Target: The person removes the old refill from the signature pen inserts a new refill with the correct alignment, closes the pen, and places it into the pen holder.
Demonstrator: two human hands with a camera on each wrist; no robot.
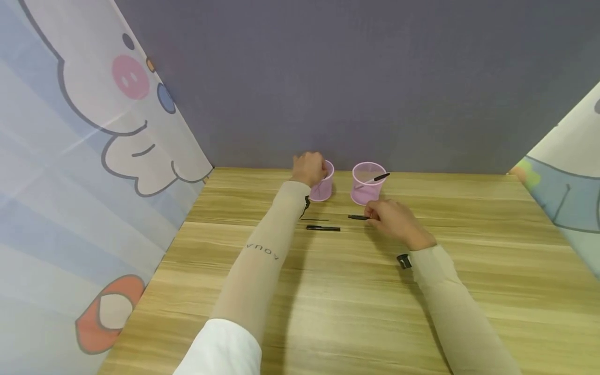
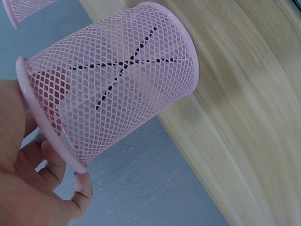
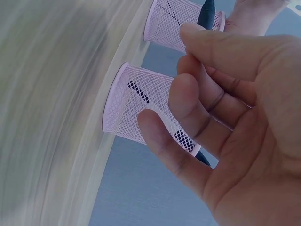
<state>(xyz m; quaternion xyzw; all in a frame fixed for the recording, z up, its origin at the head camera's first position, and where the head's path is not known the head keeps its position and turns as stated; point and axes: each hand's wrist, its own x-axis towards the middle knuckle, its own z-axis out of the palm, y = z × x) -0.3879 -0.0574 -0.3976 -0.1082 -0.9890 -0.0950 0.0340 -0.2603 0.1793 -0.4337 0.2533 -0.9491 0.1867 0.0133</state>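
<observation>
My left hand (image 1: 308, 167) reaches over the rim of the left pink mesh pen cup (image 2: 127, 75), some fingertips inside it. Two thin dark sticks (image 2: 110, 64) cross within that cup; one ends by the fingertips, and whether they pinch it is hidden by the mesh. With thumb and fingertips, my right hand (image 1: 396, 221) pinches a black pen (image 3: 207, 15) low over the table, in front of the right pink mesh pen cup (image 1: 365, 192). A black-ended pen (image 1: 382, 177) leans in the right cup, sticking out past its rim.
On the wooden table (image 1: 356, 291), a black pen (image 1: 323, 228) lies between the forearms, with a thin dark stick (image 1: 315, 220) just behind it. A grey panel (image 1: 356, 83) rises along the back edge. Cartoon-printed cloth (image 1: 84, 208) hangs at the left.
</observation>
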